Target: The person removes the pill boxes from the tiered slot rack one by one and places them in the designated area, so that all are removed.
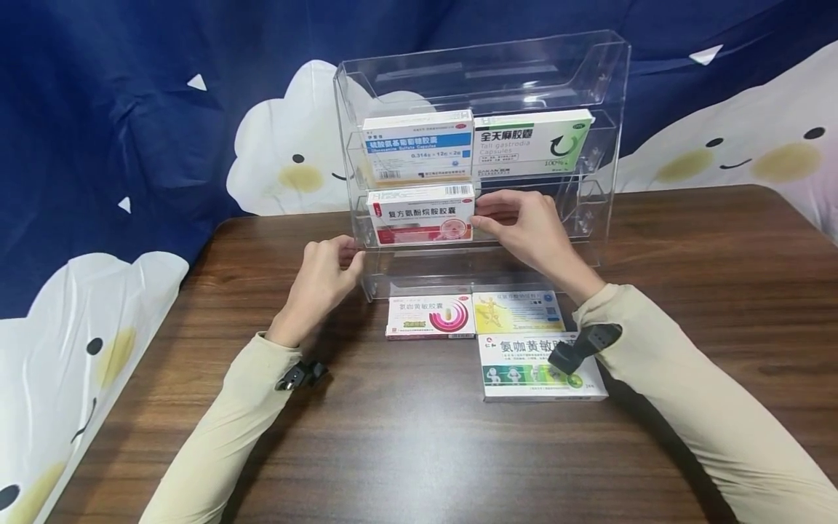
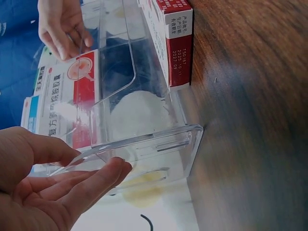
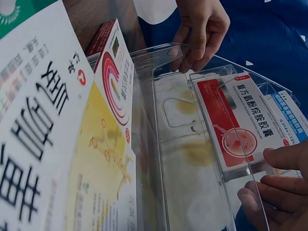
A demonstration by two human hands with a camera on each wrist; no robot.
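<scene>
A clear acrylic display rack [image 1: 537,65] with tiered pockets stands on the table. My left hand [image 1: 325,275] pinches its lower left side edge between thumb and fingers, as the left wrist view [image 2: 53,178] shows. In the left middle pocket sits a red-and-white medicine box [image 1: 422,217]. My right hand [image 1: 530,225] is at that box's right end, thumb and fingertips right at its edge, fingers loosely bent. Just above, a blue-and-white medicine box [image 1: 419,149] and a green-and-white medicine box [image 1: 530,145] stand side by side in the upper tier.
Before the rack lie a white medicine box with pink rings [image 1: 428,316], a yellow-and-white medicine box [image 1: 517,313] and a larger white-and-green medicine box [image 1: 537,382]. They lie on the brown wooden table [image 1: 366,451]. A blue curtain [image 1: 131,94] with cloud faces hangs behind.
</scene>
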